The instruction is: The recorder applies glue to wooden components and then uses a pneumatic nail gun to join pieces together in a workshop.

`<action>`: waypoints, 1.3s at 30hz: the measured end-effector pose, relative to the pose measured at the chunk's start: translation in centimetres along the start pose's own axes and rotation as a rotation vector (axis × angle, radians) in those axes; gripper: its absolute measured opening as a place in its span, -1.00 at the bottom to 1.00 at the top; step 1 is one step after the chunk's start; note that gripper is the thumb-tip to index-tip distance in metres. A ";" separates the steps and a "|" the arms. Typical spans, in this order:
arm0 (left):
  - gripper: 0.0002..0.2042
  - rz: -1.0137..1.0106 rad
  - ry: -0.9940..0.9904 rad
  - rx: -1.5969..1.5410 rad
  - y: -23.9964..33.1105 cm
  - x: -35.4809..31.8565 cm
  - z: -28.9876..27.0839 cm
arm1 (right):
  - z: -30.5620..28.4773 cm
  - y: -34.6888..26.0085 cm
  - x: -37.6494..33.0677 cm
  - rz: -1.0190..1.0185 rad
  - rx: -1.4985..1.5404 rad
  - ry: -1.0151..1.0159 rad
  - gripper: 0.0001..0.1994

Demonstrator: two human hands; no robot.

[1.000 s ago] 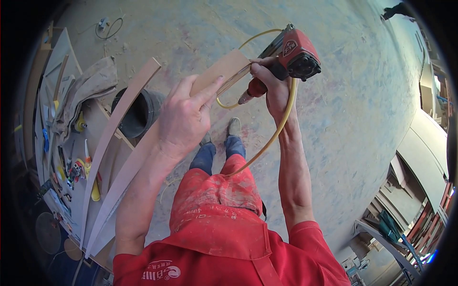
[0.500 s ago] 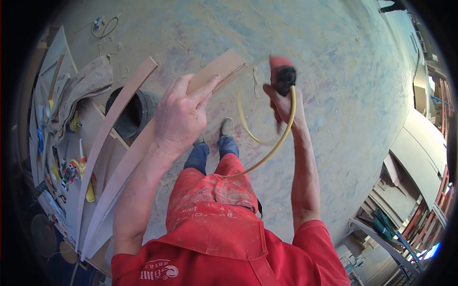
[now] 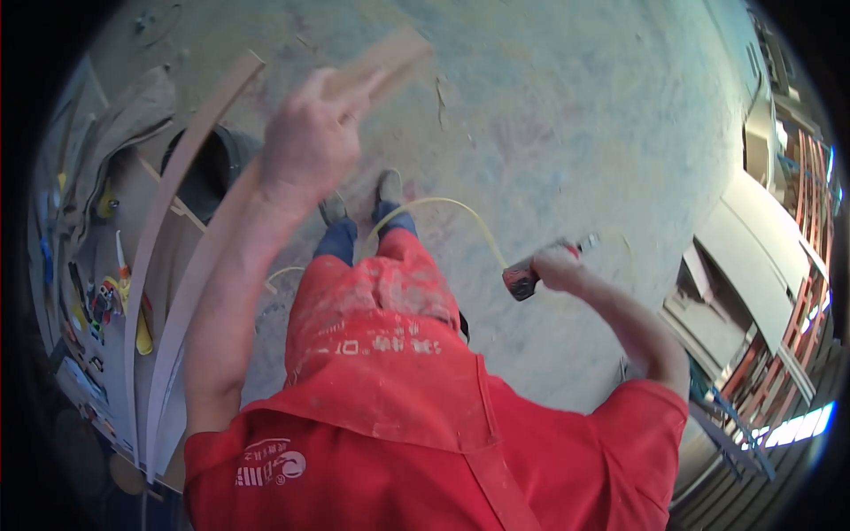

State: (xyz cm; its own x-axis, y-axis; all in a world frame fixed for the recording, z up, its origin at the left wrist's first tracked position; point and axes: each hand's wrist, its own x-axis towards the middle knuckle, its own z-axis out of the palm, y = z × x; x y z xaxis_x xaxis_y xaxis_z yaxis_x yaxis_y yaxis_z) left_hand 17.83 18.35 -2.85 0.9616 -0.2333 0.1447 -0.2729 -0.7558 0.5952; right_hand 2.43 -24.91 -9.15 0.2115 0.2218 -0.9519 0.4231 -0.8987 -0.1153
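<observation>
My left hand (image 3: 314,146) is closed around a long curved wooden strip (image 3: 392,60). The strip's upper end sticks out past my fingers and is blurred, while its lower part runs down beside my forearm. A second curved strip (image 3: 184,159) stands to the left, apart from my hand. Out to the right, my right hand (image 3: 558,267) grips a red-and-black air tool (image 3: 521,280). A yellow hose (image 3: 469,212) joins the tool's near end, and a silvery tip shows beyond my fingers. The exact kind of tool is unclear.
A dark bucket (image 3: 232,164) stands on the floor behind the strips. At left, a board surface bears a grey cloth (image 3: 133,124), a yellow-capped tube (image 3: 122,257) and several small tools. Stacked panels (image 3: 753,257) and reddish rails lie at right.
My right hand has swung down and out to the right with the air tool, and the tool has turned. My left hand has risen slightly with the strip. The whole view has shifted.
</observation>
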 end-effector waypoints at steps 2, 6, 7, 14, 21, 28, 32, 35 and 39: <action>-0.65 0.008 0.045 -0.023 -0.2 1.3 0.1 | 0.6 1.5 -1.8 -0.176 0.059 0.131 -0.83; -0.66 0.019 0.059 -0.024 -0.5 1.3 0.7 | -3.7 -0.8 -4.4 -0.177 0.406 0.446 -0.86; -0.66 0.020 0.065 -0.019 -0.6 1.4 0.7 | -5.3 -1.7 -5.3 -0.070 0.571 0.513 -0.88; -0.66 0.006 0.043 0.004 -0.4 0.9 0.5 | -18.4 -4.2 -10.5 0.089 1.220 0.693 -0.88; -0.63 0.041 0.071 0.018 -0.7 0.7 0.7 | -26.7 -6.9 -12.7 -0.264 1.070 0.933 -0.73; -0.61 0.051 0.077 0.012 -0.6 0.7 0.7 | -30.1 -8.0 -10.2 -0.292 0.892 0.888 -0.66; -0.60 0.054 0.075 0.035 -0.7 0.7 0.8 | -30.7 -8.5 -9.6 -0.302 0.837 0.883 -0.62; -0.59 0.050 0.076 0.046 -0.8 0.5 0.8 | -30.4 -9.4 -9.7 -0.307 0.880 0.954 -0.64; -0.59 0.017 0.047 0.051 -0.8 0.3 0.5 | -29.0 -9.5 -6.7 -0.302 1.000 1.068 -0.72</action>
State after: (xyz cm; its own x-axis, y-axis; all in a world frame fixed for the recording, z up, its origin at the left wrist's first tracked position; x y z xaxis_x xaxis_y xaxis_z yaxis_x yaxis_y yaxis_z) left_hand 18.32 18.59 -3.66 0.9567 -0.2183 0.1925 -0.2895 -0.7822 0.5517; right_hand 22.55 -6.90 6.61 0.9435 0.2096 -0.2569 -0.1025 -0.5524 -0.8272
